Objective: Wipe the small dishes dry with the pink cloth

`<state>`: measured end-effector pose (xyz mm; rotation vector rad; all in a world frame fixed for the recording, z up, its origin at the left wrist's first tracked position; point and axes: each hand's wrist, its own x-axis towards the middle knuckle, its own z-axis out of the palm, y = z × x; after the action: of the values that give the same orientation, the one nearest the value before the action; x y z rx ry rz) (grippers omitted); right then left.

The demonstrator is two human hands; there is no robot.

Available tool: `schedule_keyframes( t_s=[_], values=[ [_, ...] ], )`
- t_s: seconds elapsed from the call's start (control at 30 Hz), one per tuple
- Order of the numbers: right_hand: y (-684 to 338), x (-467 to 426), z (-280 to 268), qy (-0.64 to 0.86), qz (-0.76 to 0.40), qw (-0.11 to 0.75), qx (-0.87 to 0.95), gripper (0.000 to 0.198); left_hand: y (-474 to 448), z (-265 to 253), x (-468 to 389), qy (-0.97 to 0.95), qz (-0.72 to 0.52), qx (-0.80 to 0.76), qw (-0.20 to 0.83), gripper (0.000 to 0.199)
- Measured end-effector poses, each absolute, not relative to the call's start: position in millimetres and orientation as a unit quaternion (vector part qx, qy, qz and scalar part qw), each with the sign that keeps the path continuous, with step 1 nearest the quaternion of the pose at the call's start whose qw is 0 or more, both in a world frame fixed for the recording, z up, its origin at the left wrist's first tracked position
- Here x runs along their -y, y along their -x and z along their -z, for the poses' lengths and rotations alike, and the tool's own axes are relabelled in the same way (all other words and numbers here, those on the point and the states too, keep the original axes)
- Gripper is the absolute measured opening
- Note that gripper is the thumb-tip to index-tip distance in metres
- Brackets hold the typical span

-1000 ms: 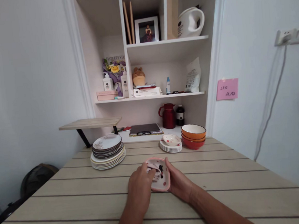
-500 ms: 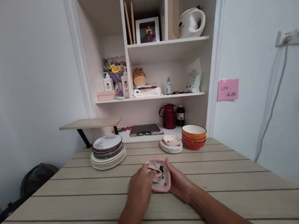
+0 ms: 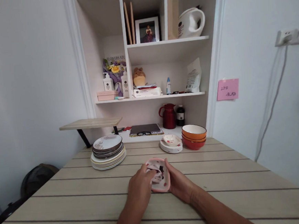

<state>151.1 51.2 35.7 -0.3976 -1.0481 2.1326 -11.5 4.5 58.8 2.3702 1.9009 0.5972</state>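
Observation:
A small square dish [image 3: 166, 184] with a pink rim, red dots and a dark figure inside is tilted toward me above the front part of the table. My right hand [image 3: 179, 182] grips its right edge, the thumb along the side and the other fingers behind it. Inside the dish, my left hand [image 3: 141, 185] presses a crumpled pale pink cloth [image 3: 156, 174] against the left part of the surface. The left fingers are bunched on the cloth. The underside of the dish is hidden.
On the slatted table [image 3: 99, 198] stand a tall plate stack [image 3: 108, 153] at the left, small plates [image 3: 171, 147] topped by a little dish [image 3: 171, 140], and stacked orange and red bowls [image 3: 194, 137] at the right. Behind are a laptop [image 3: 145, 129] with glasses and a red jug [image 3: 169, 116].
Almost nothing differs. The left hand has shifted very slightly with the cloth inside the dish, while the right hand keeps its hold.

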Motion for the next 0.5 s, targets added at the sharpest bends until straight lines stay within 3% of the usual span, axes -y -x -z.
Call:
schedule_keyframes(
  t_s=[0.23,0.5],
  values=[
    [-150.7,-50.0,-37.2,0.170,-0.819,0.365,0.409,0.057,13.5,-54.3,-5.6,-0.767,-0.216,-0.604,0.016,0.051],
    [-151.2,-45.3,-41.0,0.153,-0.794,0.393,0.438,0.041,15.9,-48.7,-8.5,-0.768,-0.251,-0.589,0.023,0.055]
  ],
)
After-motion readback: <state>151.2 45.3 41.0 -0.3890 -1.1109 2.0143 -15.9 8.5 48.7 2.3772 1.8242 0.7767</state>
